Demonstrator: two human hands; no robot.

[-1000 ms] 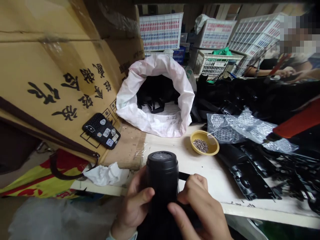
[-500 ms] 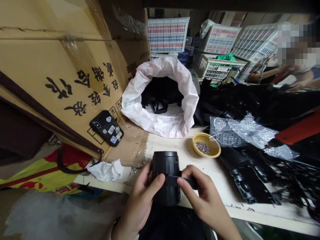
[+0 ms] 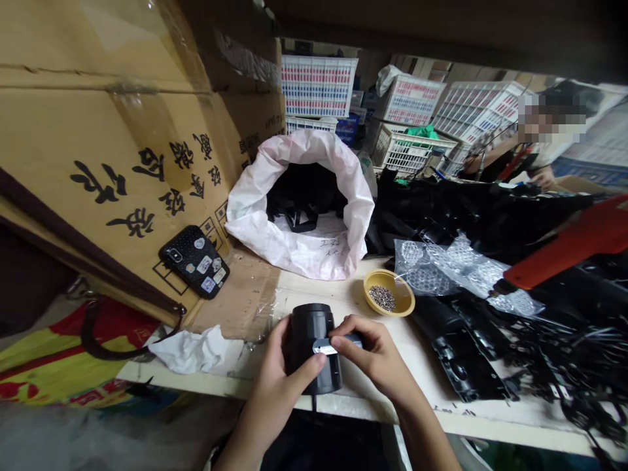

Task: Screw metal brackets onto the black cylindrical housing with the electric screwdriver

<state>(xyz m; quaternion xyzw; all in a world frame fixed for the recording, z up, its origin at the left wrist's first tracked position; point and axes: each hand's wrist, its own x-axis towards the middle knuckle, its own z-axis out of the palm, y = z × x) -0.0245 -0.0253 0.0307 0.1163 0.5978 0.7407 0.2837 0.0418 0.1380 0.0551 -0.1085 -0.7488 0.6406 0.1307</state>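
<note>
In front of me is a black cylindrical plastic housing (image 3: 310, 324), upright, with a thin dark cord (image 3: 314, 402) below it. My left hand (image 3: 277, 376) is closed round its left side, the thumb lying across the front. A small flat black piece (image 3: 349, 339) is pinched between the thumb and fingers of my right hand (image 3: 375, 360). Its rounded left end shines whitish and lies against the front of the housing; whether it is attached there I cannot tell. The right fingertips hide part of this piece.
A yellow bowl of small screws (image 3: 390, 292) stands beyond my hands. Behind it sits a white sack (image 3: 304, 252) of black parts. On the right are an orange-red power screwdriver (image 3: 564, 242), bubble wrap (image 3: 426, 265) and black casings (image 3: 468, 356). A phone (image 3: 195, 260) leans on the carton (image 3: 98, 131).
The housing and both hands have shifted slightly left in view. The black piece has turned, so its shiny end now shows on the housing's front. The cord below has come into sight.
</note>
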